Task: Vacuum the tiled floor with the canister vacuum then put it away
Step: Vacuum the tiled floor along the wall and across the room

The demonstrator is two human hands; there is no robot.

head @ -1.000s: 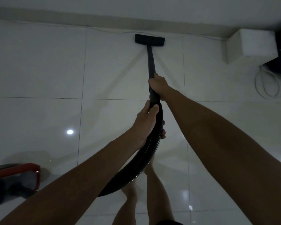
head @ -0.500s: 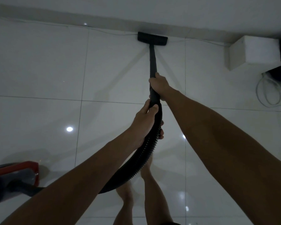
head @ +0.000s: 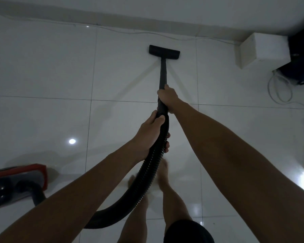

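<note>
Both hands hold the vacuum: the right hand [head: 167, 97] has its grip wrapped around the black rigid wand [head: 162, 72], the left hand [head: 150, 132] clasped around the black ribbed hose [head: 147, 174] just behind it. The flat black floor head [head: 164, 52] lies on the glossy white tiled floor [head: 42, 67], near the wall. The red canister vacuum [head: 16, 183] sits at lower left — a white box [head: 263, 49], a dark unit [head: 302, 55] and loose white cables [head: 279, 88] crowd the right corner.
</note>
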